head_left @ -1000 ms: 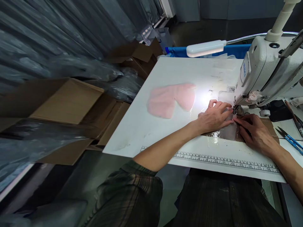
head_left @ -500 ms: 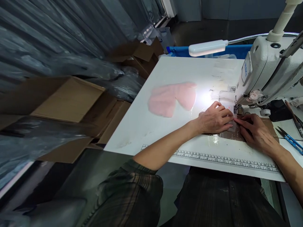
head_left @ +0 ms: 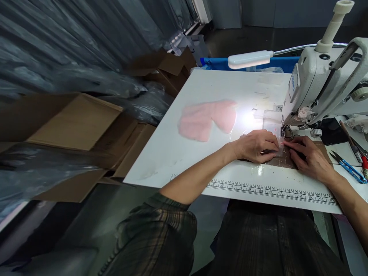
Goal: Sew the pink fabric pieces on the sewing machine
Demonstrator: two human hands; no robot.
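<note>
My left hand (head_left: 257,146) rests just left of the sewing machine's presser foot (head_left: 283,131), fingers curled and closed; what they hold is hidden. My right hand (head_left: 309,157) lies to the right of it, index finger stretched towards the foot and thumb tucked below. At that fingertip shows a small pink piece of fabric (head_left: 282,143), mostly covered by my fingers. Beneath both hands is a brown, shiny taped strip (head_left: 283,161) on the white table (head_left: 172,153). A larger sheer pink fabric piece (head_left: 198,120) lies flat to the left.
The white sewing machine (head_left: 312,80) stands at the right, a lit lamp (head_left: 250,59) beside it. Blue thread snips (head_left: 348,166) lie at the right. A printed ruler (head_left: 267,191) runs along the front edge. Cardboard boxes (head_left: 76,122) stand left of the table.
My left hand has drawn slightly back from the presser foot, its fingers more curled. My right hand stays close to the foot. The whole view has shifted a little.
</note>
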